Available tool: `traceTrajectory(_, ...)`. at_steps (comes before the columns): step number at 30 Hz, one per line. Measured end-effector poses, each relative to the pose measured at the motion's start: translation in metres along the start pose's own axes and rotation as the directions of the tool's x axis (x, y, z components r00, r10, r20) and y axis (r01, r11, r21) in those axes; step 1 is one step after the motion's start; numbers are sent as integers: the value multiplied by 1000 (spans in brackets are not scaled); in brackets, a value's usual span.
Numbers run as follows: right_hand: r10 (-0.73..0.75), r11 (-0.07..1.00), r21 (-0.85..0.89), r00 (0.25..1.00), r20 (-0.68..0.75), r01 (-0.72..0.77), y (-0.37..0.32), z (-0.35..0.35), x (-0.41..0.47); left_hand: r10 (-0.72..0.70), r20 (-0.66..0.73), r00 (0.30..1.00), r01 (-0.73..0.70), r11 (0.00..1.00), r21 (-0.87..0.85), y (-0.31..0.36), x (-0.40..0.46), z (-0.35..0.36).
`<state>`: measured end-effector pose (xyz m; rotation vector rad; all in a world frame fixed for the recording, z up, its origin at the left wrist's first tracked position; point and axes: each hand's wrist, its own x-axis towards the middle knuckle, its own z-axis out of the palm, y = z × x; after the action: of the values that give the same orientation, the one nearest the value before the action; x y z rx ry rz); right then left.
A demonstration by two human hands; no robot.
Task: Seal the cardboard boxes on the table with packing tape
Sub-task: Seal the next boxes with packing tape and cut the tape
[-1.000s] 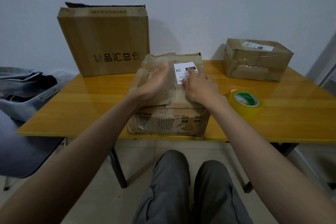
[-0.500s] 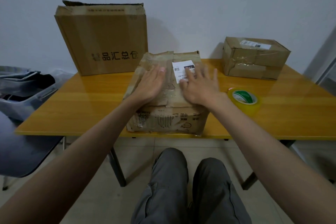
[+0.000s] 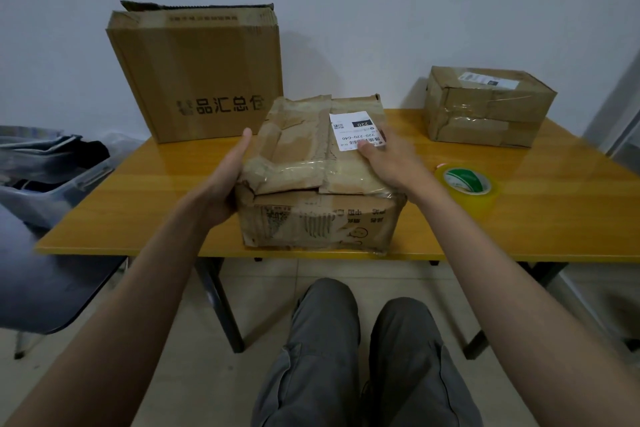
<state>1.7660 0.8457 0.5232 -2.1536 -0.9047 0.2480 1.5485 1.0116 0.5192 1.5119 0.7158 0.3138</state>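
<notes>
One crumpled cardboard box [image 3: 304,163] | left hand [image 3: 221,184] flank | right hand [image 3: 389,163] top

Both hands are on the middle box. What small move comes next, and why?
Probably the right hand should reach for the tape roll lying right of the middle box: the flaps are folded down and the left hand presses its side.

Right hand [image 3: 391,165] was kinda blurry over the worn box [image 3: 311,218] — label [image 3: 356,130] print too tiny, grey bin [image 3: 52,184] chopped by the left edge.

grey bin [image 3: 48,196] beside dark chair [image 3: 52,288]
</notes>
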Motion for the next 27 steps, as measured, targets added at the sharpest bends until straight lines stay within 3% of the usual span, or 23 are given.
traceTrajectory(6,51,972,232,998,-33,-42,9,-10,1,70,17,997,-72,991,117,31,-3,2)
traceTrajectory(9,68,903,427,997,-37,-46,24,-15,3,143,29,989,-146,957,249,60,-4,11)
traceTrajectory(13,168,786,594,984,60,-170,53,5,0,233,79,969,-245,896,370,114,-5,37)
traceTrajectory(18,125,800,567,979,163,-197,48,9,-7,330,220,918,-387,624,680,139,13,72)
traceTrajectory(20,132,763,620,983,130,-185,34,-14,2,401,272,875,-468,551,691,132,23,79)
traceTrajectory(22,108,684,720,993,58,-116,12,-47,13,432,224,874,-463,596,656,129,27,81)
traceTrajectory(23,74,685,725,997,32,-75,-2,-62,14,394,193,899,-426,677,600,130,29,80)
traceTrajectory(25,-17,761,648,998,59,-25,-31,-80,18,299,162,940,-340,847,410,131,34,79)
traceTrajectory(27,-56,812,584,991,120,-24,-52,-79,22,283,156,946,-310,932,190,127,34,85)
